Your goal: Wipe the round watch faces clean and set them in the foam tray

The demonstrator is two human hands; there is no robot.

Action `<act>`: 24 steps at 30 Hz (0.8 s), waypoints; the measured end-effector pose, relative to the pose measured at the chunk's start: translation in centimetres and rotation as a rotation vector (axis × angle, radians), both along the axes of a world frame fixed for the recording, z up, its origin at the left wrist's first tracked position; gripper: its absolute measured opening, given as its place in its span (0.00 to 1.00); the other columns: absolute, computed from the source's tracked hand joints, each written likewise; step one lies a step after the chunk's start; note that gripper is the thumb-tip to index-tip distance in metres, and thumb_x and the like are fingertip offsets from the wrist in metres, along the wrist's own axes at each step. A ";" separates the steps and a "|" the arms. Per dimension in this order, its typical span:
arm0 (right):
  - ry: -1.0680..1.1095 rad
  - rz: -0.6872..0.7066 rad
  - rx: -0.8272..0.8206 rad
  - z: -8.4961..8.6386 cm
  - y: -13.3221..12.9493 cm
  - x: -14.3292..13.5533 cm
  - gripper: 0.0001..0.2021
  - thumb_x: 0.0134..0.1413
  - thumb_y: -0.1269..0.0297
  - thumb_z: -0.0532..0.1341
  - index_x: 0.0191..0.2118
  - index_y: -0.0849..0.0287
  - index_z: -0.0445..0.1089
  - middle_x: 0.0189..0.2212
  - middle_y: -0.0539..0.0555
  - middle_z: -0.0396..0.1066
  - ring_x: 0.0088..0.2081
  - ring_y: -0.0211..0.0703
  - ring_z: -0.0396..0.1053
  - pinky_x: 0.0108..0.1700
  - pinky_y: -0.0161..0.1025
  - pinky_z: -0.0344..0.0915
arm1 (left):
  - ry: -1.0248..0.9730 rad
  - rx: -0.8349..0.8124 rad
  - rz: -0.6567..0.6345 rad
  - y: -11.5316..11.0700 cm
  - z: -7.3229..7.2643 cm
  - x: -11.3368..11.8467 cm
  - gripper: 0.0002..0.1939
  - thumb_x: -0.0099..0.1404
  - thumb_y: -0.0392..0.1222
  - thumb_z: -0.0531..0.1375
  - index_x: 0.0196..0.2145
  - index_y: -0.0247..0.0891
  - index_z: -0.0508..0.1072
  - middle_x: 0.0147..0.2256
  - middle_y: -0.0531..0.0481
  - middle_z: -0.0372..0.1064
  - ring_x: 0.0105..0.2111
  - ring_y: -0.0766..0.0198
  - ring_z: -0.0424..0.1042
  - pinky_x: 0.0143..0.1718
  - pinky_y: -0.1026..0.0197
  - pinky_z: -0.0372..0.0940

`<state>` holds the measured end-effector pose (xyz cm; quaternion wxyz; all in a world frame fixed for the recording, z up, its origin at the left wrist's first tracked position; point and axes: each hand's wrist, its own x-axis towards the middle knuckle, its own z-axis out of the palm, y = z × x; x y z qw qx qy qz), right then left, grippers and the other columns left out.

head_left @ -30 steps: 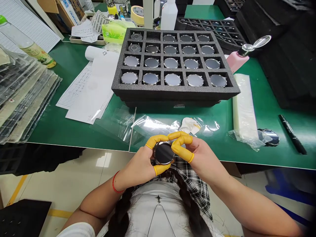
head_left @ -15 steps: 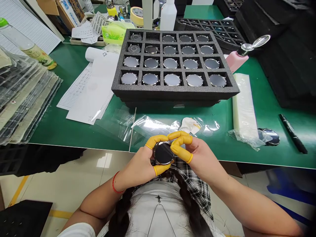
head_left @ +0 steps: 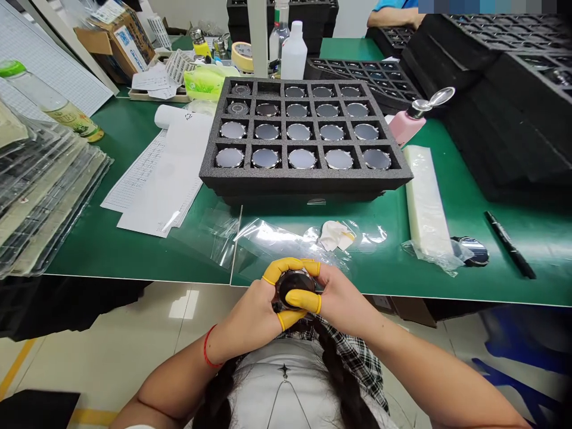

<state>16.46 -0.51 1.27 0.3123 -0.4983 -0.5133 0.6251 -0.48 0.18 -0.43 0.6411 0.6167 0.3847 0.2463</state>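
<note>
A round watch [head_left: 297,280] with a dark glossy face and metal rim is held in front of my chest, just off the table's front edge. My left hand [head_left: 250,310] is closed round its left side, with yellow finger cots on the gripping fingers. From the right, my right hand [head_left: 346,295] pinches it, its yellow-covered thumb lying across the face. The other fingertips reach behind the far rim, partly hidden. Beyond my hands, a black foam tray [head_left: 308,183] holds similar round watches in rows of square compartments.
Clear film [head_left: 272,235] and a crumpled white wipe [head_left: 336,236] lie before the tray. On the right are a wrapped white block [head_left: 426,196], another round watch part [head_left: 474,251], a black marker [head_left: 509,244] and a pink bottle [head_left: 407,125]. Papers [head_left: 156,185] lie left. Another person's arm [head_left: 393,16] shows far back.
My right hand has closed in, its thumb now across the watch face instead of its fingers at the right rim. The left hand keeps its hold. The camera view has shifted.
</note>
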 end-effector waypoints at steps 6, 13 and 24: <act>0.179 -0.030 -0.066 -0.8 -0.1 0.2 0.19 0.52 0.48 0.64 0.22 0.59 0.67 0.25 0.48 0.63 0.28 0.37 0.59 0.31 0.35 0.59 | 0.000 -0.014 0.013 -0.4 0.4 0.5 0.26 0.61 0.41 0.65 0.55 0.45 0.63 0.52 0.47 0.69 0.47 0.59 0.73 0.50 0.57 0.69; 0.240 -0.193 -0.117 -1.4 -0.8 0.5 0.22 0.55 0.43 0.60 0.24 0.57 0.68 0.23 0.48 0.66 0.29 0.39 0.62 0.36 0.37 0.63 | 0.055 -0.092 0.020 -0.6 0.7 0.4 0.28 0.60 0.40 0.66 0.55 0.46 0.61 0.51 0.49 0.69 0.42 0.63 0.74 0.43 0.61 0.71; 0.482 -0.217 -0.225 -0.8 -2.0 -0.8 0.12 0.45 0.56 0.69 0.33 0.58 0.71 0.28 0.48 0.69 0.32 0.39 0.65 0.37 0.35 0.64 | 0.154 -0.018 -0.001 -1.2 0.9 0.8 0.28 0.61 0.41 0.64 0.56 0.46 0.59 0.53 0.47 0.68 0.46 0.57 0.74 0.46 0.56 0.71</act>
